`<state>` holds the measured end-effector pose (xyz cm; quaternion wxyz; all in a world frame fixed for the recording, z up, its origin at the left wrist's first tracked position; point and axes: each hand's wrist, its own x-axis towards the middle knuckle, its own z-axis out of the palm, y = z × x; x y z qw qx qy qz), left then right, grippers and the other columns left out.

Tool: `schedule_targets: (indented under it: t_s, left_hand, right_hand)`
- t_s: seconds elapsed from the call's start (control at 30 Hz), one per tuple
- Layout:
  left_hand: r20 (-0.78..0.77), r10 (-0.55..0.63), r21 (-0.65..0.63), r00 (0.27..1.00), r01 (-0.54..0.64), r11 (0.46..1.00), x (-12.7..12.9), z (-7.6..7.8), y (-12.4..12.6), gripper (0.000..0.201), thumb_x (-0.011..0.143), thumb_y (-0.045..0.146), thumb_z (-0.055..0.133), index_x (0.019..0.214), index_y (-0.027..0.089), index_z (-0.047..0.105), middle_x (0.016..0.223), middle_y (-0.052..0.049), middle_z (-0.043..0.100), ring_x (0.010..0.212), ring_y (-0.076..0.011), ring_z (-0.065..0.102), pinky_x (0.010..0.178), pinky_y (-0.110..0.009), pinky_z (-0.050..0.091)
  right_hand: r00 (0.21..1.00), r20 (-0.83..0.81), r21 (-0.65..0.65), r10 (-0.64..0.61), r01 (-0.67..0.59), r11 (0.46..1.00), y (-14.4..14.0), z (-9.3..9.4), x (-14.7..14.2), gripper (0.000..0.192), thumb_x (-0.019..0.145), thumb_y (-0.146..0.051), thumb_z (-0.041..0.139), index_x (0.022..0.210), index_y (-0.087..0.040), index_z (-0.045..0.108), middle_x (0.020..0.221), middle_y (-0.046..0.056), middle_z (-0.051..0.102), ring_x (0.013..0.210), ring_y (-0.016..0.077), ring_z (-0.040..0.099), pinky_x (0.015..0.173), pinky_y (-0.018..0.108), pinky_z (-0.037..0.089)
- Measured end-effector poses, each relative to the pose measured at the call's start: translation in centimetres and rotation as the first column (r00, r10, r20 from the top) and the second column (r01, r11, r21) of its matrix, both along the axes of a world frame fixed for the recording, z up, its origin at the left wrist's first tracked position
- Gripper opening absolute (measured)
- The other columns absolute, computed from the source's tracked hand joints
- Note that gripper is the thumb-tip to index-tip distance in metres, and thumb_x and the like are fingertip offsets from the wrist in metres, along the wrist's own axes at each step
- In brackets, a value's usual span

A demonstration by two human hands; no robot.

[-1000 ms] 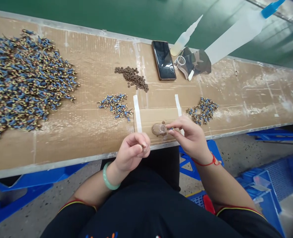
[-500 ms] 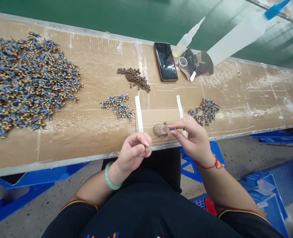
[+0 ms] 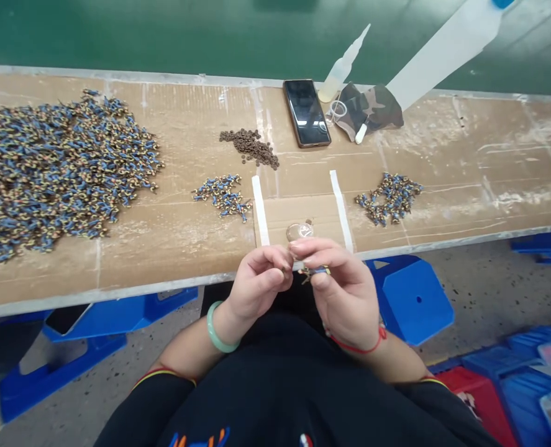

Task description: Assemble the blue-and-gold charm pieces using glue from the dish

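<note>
Close to the table's front edge, my right hand (image 3: 347, 292) pinches a small blue-and-yellow figurine (image 3: 319, 270) between thumb and fingers. My left hand (image 3: 262, 276) is closed in a pinch beside it on a small brown disc (image 3: 284, 269), mostly covered by the fingertips. The two hands nearly touch. Just beyond them, a small clear dish (image 3: 295, 232) rests on a cardboard pad (image 3: 298, 208) between two white tape strips; my right fingers partly cover it. Left of the pad lies a small cluster of figurines (image 3: 223, 194), and right of it another cluster (image 3: 391, 197).
A large heap of figurines (image 3: 61, 174) covers the table's left side. Brown discs (image 3: 251, 148) lie in a pile behind the pad. Farther back are a phone (image 3: 307, 115), a squeeze bottle (image 3: 338, 77), a camouflage pouch (image 3: 373, 110) and a large white bottle (image 3: 447, 53). Blue stools (image 3: 417, 298) stand below.
My right hand has moved from the clear dish toward me and to the left, bringing the figurine beside my left hand. The camera view has tilted slightly.
</note>
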<state>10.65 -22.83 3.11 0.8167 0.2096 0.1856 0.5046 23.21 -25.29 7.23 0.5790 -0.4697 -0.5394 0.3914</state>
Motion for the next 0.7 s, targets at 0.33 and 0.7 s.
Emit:
schedule_targets:
  t_s: [0.33, 0.7]
  left_hand:
    - [-0.177, 0.136, 0.065, 0.975, -0.126, 0.99, -0.03, 0.58, -0.37, 0.043, 0.067, 0.053, 0.096, 0.067, 0.02, 0.068, 0.07, 0.0, 0.06, 0.067, -0.0135, 0.054, 0.064, -0.027, 0.047]
    - [-0.147, 0.162, 0.144, 0.976, -0.141, 0.979, -0.2, 0.46, -0.86, 0.032, 0.074, 0.048, 0.093, 0.072, 0.022, 0.074, 0.074, 0.0, 0.063, 0.071, -0.0141, 0.058, 0.072, -0.029, 0.052]
  right_hand:
    - [0.999, -0.032, 0.013, -0.02, 0.02, 1.0, -0.93, -0.74, -0.92, 0.012, 0.099, -0.043, 0.071, 0.102, -0.033, 0.076, 0.102, 0.003, 0.082, 0.105, 0.0259, 0.076, 0.099, 0.051, 0.063]
    - [0.999, -0.022, 0.061, 0.049, -0.048, 0.997, -1.05, -0.58, -0.59, 0.01, 0.099, -0.039, 0.072, 0.105, -0.035, 0.078, 0.104, 0.002, 0.083, 0.103, 0.0254, 0.076, 0.094, 0.049, 0.063]
